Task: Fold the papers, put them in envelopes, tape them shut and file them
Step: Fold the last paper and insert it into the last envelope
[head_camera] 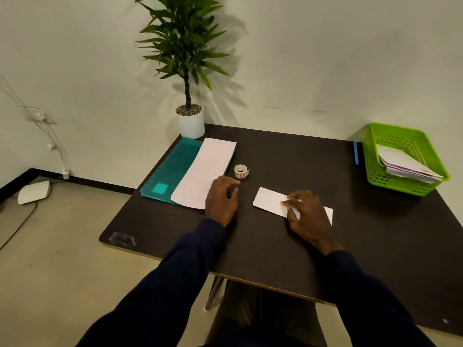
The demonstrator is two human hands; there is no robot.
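A folded white paper (269,199) lies flat on the dark table in front of me. My right hand (307,216) rests on its right half, fingers spread and pressing down. My left hand (221,199) hovers loosely curled beside the near corner of a long white sheet (204,171) and holds nothing. That sheet lies on a teal plastic folder (167,169) at the table's left. A small roll of tape (241,171) stands just beyond my left hand. Several envelopes (406,166) lie in a green basket (375,151) at the far right.
A potted plant in a white pot (190,121) stands at the table's far left corner. A blue pen (355,152) lies left of the basket. The table's (288,156) near edge runs under my forearms. Cables and a white device lie on the floor at left.
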